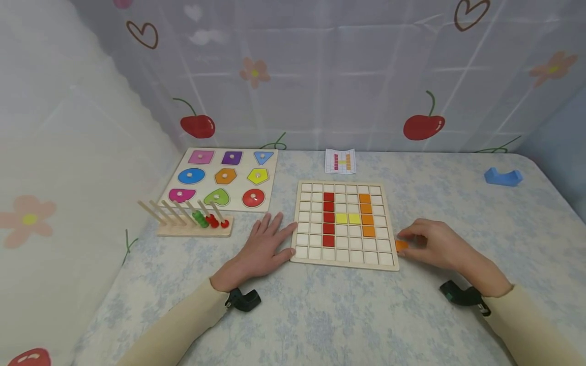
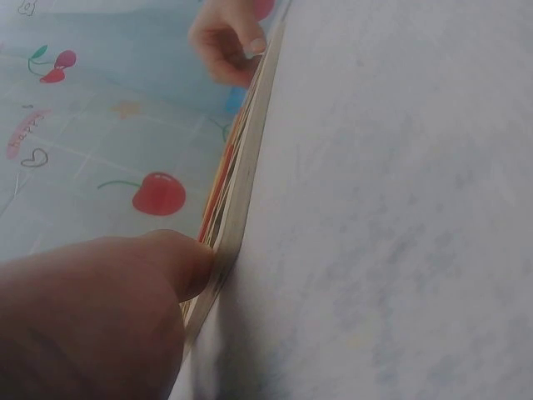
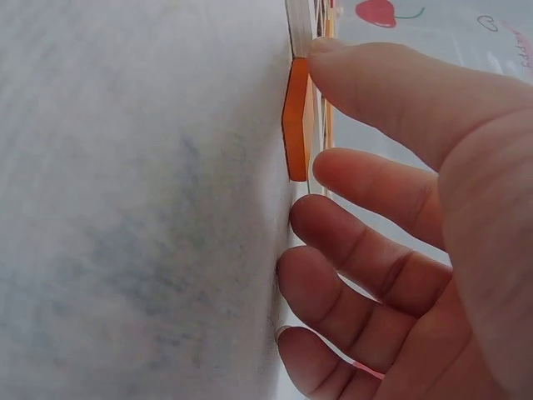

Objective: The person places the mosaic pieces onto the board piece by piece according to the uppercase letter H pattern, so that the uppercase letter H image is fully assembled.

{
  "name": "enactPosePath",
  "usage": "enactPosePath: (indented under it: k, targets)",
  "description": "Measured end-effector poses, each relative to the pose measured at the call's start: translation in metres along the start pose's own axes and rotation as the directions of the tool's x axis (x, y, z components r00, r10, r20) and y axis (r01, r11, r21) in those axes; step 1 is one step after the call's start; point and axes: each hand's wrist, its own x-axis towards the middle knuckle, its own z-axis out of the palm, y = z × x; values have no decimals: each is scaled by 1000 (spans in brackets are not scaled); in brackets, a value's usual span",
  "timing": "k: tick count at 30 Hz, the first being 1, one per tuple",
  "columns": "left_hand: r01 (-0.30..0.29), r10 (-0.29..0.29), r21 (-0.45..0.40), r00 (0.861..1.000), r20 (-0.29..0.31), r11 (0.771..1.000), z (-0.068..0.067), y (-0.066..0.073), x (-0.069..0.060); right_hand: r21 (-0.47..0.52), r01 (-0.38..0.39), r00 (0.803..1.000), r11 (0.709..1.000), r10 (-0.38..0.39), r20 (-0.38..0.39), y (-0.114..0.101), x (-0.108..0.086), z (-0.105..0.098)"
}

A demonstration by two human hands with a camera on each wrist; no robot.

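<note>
A wooden grid board point(image 1: 344, 263) lies on the table, with red tiles point(image 1: 328, 218) in a column, two yellow tiles point(image 1: 348, 218) beside them and orange tiles point(image 1: 368, 219) in a second column. My left hand point(image 1: 261, 249) rests with spread fingers at the board's left edge. In the left wrist view, its thumb point(image 2: 187, 262) presses against that edge. Just off the board's right side, my right hand point(image 1: 435, 246) has thumb and index finger at opposite ends of a loose orange tile point(image 3: 296, 121). The other fingers point(image 3: 312, 283) are bent and hold nothing.
A shape puzzle board point(image 1: 208, 184) with knobbed pieces lies at the back left. Before it stands a peg rack point(image 1: 192, 231) with green and red beads. Behind the grid board is a pattern card point(image 1: 340, 161); a blue curved block point(image 1: 502, 177) sits far right.
</note>
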Motion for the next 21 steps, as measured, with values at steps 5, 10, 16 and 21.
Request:
enactPosePath:
  k: [5,10,16,21]
  targets:
    - [2,-2,1,1000,0,1000,0,1,0,8,-1,1000,1000,2,-4,2,-1,1]
    - [9,-9,7,1000,5,1000,-1,1,0,25,5,1000,1000,-5,-15,3,-1,3]
    - [3,-3,15,1000,1,1000,0,1,0,43,12,999,999,-10,-33,4,-3,5]
    - [0,0,15,1000,2,1000,0,0,0,53,12,999,999,-11,-33,5,-3,6]
